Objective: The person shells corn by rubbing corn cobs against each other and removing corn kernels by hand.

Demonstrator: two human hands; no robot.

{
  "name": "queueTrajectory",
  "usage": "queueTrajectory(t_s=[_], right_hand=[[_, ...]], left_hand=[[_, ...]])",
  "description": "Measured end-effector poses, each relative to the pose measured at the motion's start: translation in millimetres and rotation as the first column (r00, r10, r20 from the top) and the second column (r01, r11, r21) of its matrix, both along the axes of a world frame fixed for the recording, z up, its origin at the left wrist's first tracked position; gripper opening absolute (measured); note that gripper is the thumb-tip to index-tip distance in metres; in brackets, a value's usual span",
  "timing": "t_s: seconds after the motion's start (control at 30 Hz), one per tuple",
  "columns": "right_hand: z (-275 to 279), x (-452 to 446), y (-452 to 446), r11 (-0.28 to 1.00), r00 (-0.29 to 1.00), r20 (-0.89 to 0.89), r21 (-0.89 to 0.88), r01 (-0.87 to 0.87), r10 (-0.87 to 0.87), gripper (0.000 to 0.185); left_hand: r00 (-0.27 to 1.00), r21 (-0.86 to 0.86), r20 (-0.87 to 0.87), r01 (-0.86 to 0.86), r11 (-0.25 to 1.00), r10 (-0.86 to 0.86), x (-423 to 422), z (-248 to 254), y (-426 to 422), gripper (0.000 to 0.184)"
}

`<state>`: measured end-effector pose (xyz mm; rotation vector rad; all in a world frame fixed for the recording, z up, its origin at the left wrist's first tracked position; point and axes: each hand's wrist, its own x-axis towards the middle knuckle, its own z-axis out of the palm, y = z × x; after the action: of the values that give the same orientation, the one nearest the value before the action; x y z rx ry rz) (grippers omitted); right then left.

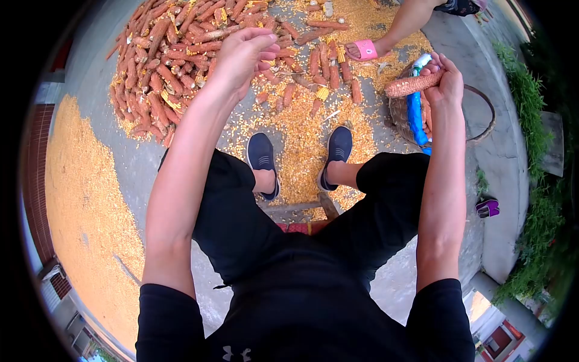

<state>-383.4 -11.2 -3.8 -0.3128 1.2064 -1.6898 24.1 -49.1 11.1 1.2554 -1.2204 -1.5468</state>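
Observation:
My right hand (445, 81) is closed round one end of a reddish, bare corn cob (413, 85), which points to the left. The cob is above a woven basket (398, 111) with a blue-wrapped handle (414, 114), and more cobs show inside the basket. My left hand (244, 57) is raised near the right side of a large heap of cobs (175, 60). Its fingers are apart and slightly curled, and nothing shows in them. Loose yellow kernels (298, 145) lie on the ground round my shoes.
Another person's leg (404, 27) with a pink sandal (365, 49) reaches in at the upper right. A wide spread of kernels (84, 199) covers the left ground. A purple shoe (487, 208) and green plants (528, 114) are at the right.

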Motion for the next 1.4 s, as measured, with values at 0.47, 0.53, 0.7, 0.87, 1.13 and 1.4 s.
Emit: queueTrajectory(t_s=[0.47, 0.53, 0.7, 0.87, 1.13, 1.4], right_hand=[[-2, 93, -6, 0.986, 0.769, -0.620, 0.042, -0.164, 0.154, 0.020], [-5, 91, -7, 0.983, 0.717, -0.678, 0.040, -0.181, 0.160, 0.024], [-2, 101, -12, 0.975, 0.876, -0.446, -0.026, -0.220, 0.186, 0.024], [19, 155, -22, 0.916, 0.885, -0.286, -0.056, -0.398, 0.367, 0.024], [13, 224, -77, 0.794, 0.809, 0.015, -0.204, -0.573, 0.588, 0.021], [-98, 206, -85, 0.826, 0.830, 0.007, 0.101, -0.555, 0.557, 0.021]], left_hand=[[0.997, -0.108, -0.003, -0.078, 0.991, 0.078, 26, -6, -18, 0.029], [0.997, -0.128, 0.052, -0.052, 0.990, 0.059, 16, 3, -10, 0.030], [0.987, -0.170, 0.156, 0.055, 0.984, -0.028, 1, 5, 0, 0.032], [0.908, -0.268, 0.372, 0.304, 0.914, -0.193, -30, -25, 8, 0.037], [0.907, -0.265, 0.356, 0.328, 0.907, -0.224, -35, -8, 7, 0.034], [0.629, -0.461, 0.771, 0.444, 0.768, 0.100, -12, 20, 8, 0.034]])
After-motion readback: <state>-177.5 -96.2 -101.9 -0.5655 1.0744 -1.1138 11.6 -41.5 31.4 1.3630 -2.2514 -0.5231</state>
